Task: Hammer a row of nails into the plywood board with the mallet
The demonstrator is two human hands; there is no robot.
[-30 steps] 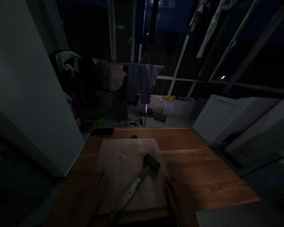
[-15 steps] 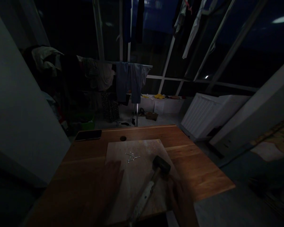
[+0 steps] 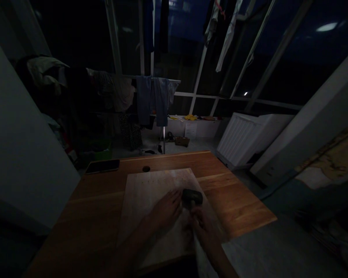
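Note:
A pale wooden board [image 3: 146, 187] lies on a brown wooden table [image 3: 98, 200]. A hammer with a black head [image 3: 192, 197] rests on the board's right side. My right hand [image 3: 205, 227] is wrapped round the hammer's handle just below the head, hiding it. My left hand [image 3: 168, 210] reaches across the board with its fingers stretched flat, fingertips close to the hammer head. It covers the spot where small nails lay, and they do not show. The scene is very dark.
A dark phone [image 3: 102, 166] lies at the table's far left corner, with a round hole [image 3: 146, 168] beside it. Beyond the table stand a clothes rack with hanging laundry [image 3: 156, 96], a white radiator [image 3: 243, 137] and dark windows. A white wall panel [image 3: 23, 154] is on the left.
Both hands have moved forward onto the board. The left now covers the nails and the right has closed on the hammer handle. The camera view has shifted slightly to the right.

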